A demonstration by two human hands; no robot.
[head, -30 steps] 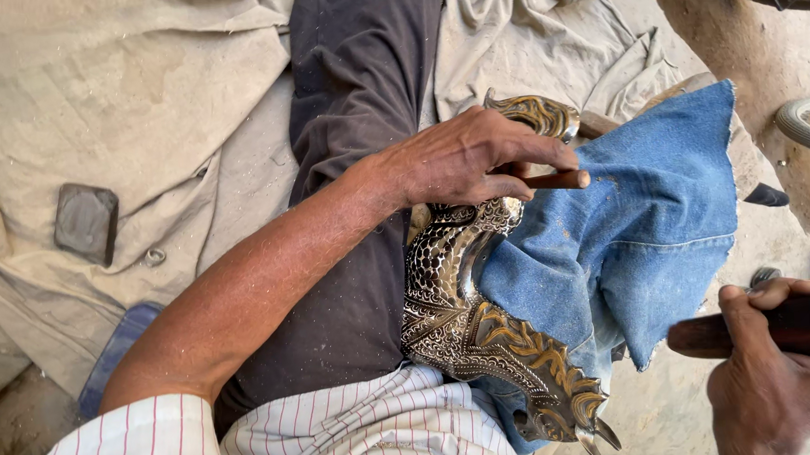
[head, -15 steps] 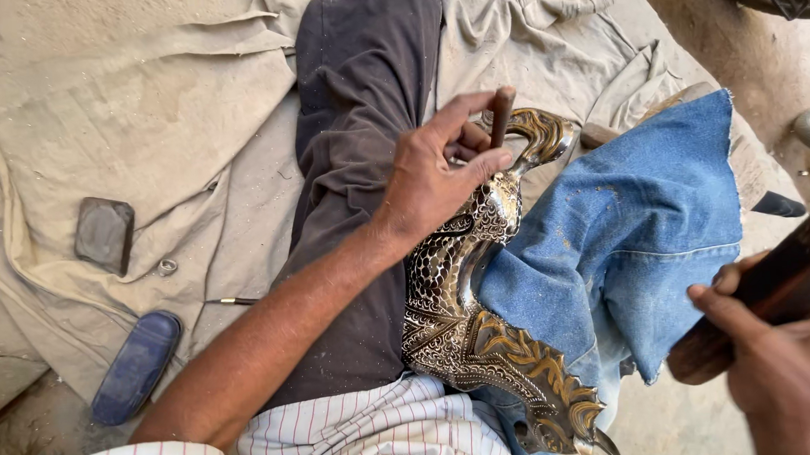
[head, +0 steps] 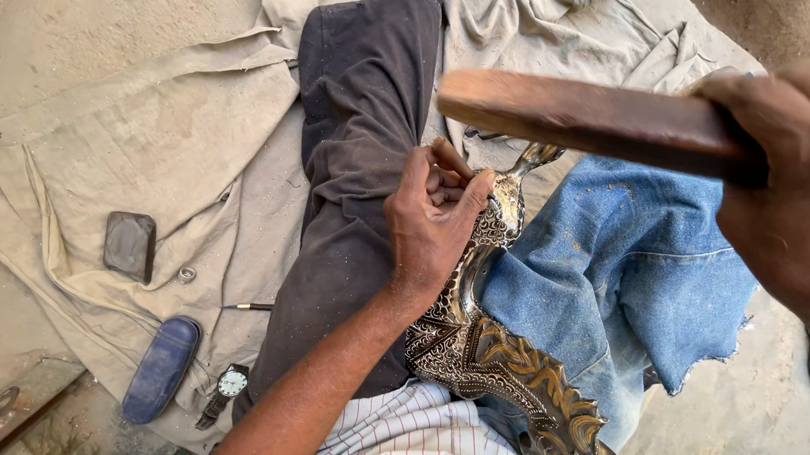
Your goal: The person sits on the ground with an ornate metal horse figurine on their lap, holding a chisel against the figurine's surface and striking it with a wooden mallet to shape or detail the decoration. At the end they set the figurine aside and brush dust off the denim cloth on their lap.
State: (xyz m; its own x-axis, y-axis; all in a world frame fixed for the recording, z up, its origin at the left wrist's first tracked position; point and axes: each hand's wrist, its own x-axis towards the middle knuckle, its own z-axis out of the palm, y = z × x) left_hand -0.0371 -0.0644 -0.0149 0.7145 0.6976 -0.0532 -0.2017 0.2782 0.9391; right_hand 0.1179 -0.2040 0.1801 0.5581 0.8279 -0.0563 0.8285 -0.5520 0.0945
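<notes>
L hand (head: 434, 221) sits mid-frame, forearm running in from the near-left edge. Fingers curled tight into a fist, knuckles up, pressed on the far end of the ornate metal piece (head: 485, 343); whatever it pinches is hidden inside the fist, can't tell what. R hand (head: 792, 207) is raised close to the cam at right, big and blurred, fingers wrapped fully round a wooden mallet (head: 584, 121) whose shaft runs left across the frame, above the L hand.

Metal piece: dark, gold-and-silver relief, lying along the person's lap from near-centre up to a curved tip just beside the L hand. It rests partly on blue denim cloth (head: 629, 271) spread to the right.

Surface: beige canvas sheet (head: 142, 149) over dusty ground, outdoors w/ strong sun. On it, left: dark flat stone-like block (head: 130, 246), small ring (head: 186, 275), blue sandal (head: 161, 368), wristwatch (head: 226, 391). Dark trouser leg (head: 362, 119) stretches to the far side.
</notes>
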